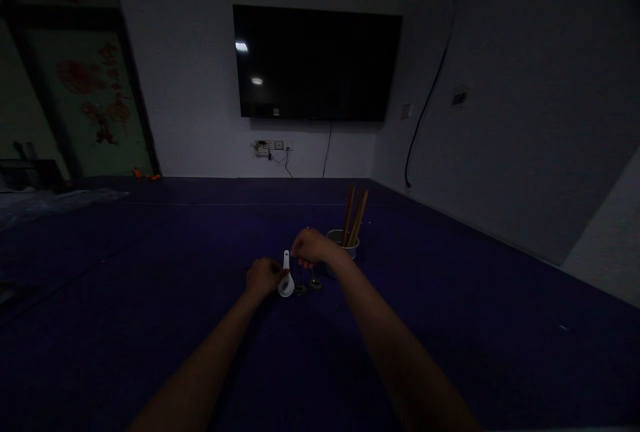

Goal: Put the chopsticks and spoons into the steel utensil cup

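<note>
The white soup spoon (286,287) has a smooth oval bowl and a slim handle pointing far. It lies on the purple surface (295,359), right of my left hand (263,277). My left fingers touch its neck; I cannot tell whether they grip. Two dark metal spoons (300,290) lie to its right, round bowls near. My right hand (310,247) has curled fingers over their handles; grip indeterminable. Wood-toned chopsticks (355,220) stand in a round container (351,253), farther right.

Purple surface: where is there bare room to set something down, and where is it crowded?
The purple surface looks mostly bare between the right arm and the right wall, and between the left hand and the plastic sheeting. It is crowded around the white spoon, two metal spoons, right hand and chopstick holder.
</note>
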Tool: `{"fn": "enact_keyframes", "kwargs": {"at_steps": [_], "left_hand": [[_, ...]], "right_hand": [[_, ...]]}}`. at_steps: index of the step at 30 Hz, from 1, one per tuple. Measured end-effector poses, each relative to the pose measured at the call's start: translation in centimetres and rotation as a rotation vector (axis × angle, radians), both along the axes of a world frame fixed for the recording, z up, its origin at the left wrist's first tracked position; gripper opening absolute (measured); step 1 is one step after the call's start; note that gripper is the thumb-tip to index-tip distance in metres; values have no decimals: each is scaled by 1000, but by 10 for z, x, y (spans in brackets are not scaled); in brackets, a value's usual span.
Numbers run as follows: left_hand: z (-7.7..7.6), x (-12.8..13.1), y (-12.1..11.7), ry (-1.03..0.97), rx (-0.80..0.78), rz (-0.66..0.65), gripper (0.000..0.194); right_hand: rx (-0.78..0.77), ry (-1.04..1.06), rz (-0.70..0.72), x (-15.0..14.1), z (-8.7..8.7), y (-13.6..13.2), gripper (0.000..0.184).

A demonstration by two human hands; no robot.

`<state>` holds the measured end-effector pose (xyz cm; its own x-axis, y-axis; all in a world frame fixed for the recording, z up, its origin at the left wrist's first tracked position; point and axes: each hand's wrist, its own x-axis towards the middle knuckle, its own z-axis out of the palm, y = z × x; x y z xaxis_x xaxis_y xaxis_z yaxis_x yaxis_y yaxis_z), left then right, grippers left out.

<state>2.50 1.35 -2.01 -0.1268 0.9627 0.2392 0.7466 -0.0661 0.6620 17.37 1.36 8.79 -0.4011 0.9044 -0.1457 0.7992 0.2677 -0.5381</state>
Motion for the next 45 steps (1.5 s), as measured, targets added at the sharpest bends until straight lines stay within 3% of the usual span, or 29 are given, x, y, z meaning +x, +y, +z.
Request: {"fn": "enact_keyframes", "kwargs": {"at_steps": [4,11,18,27,33,39,45], "left_hand": [[-2,0,3,-23,-4,2,13],[0,1,5,-66,35,-52,16],[4,4,3,-112,176,-126,16],[7,6,3,-214,269,-224,21],[5,7,6,-324,337,-300,25],[11,10,1,-504,270,-249,45],[9,8,4,-548,242,-131,57]], "right_hand": [[-27,-104,-5,-10,-13,-1,17],[-32,-144,-26,-9,-20,4,24],[-27,-94,-39,-4,-25,14,30],[-14,66,-27,-1,-34,26,23],[22,146,-23,-3,-28,22,23],[132,197,-31,-3,-16,19,26],[419,376,-90,20,16,13,20]]}}
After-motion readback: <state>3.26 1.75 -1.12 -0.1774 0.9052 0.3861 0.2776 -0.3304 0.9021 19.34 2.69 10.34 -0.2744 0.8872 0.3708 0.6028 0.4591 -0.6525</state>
